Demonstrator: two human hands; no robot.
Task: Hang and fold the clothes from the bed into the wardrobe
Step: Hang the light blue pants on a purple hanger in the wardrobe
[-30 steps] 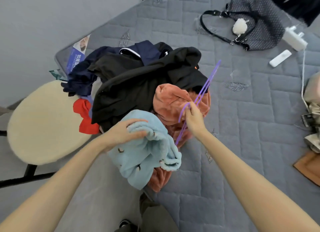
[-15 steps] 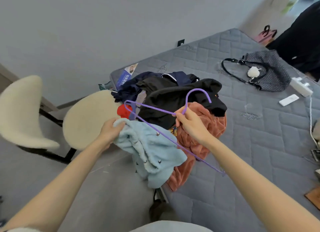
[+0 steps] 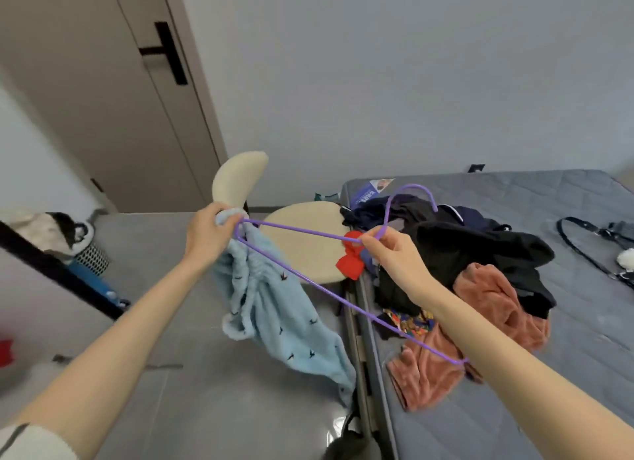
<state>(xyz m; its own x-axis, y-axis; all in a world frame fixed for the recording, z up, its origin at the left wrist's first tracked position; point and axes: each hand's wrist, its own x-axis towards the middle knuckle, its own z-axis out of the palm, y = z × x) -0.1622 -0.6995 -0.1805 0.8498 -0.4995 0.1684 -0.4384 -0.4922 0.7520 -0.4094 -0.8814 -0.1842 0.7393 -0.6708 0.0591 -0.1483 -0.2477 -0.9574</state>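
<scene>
My left hand [image 3: 209,231] grips the top of a light blue fleece garment [image 3: 278,308], which hangs off the bed over the floor. My right hand [image 3: 394,253] pinches the neck of a purple wire hanger [image 3: 308,235]; the hanger's left corner sits at my left hand, against the garment's top. On the grey quilted bed [image 3: 514,374] lies a pile: black clothes [image 3: 480,253], a navy piece [image 3: 374,212], a salmon fleece garment [image 3: 494,308], a red item [image 3: 350,264] and a patterned cloth [image 3: 408,319].
A cream padded chair [image 3: 302,240] stands between me and the bed's corner. A door with a black handle [image 3: 164,53] is at the back left. A mesh basket [image 3: 91,259] holding a cloth sits left. A black-strapped bag [image 3: 597,240] lies at the bed's right edge.
I have lifted the blue garment off the pile and out over the floor. The hanger came up with it, and my head has risen toward the door and wall.
</scene>
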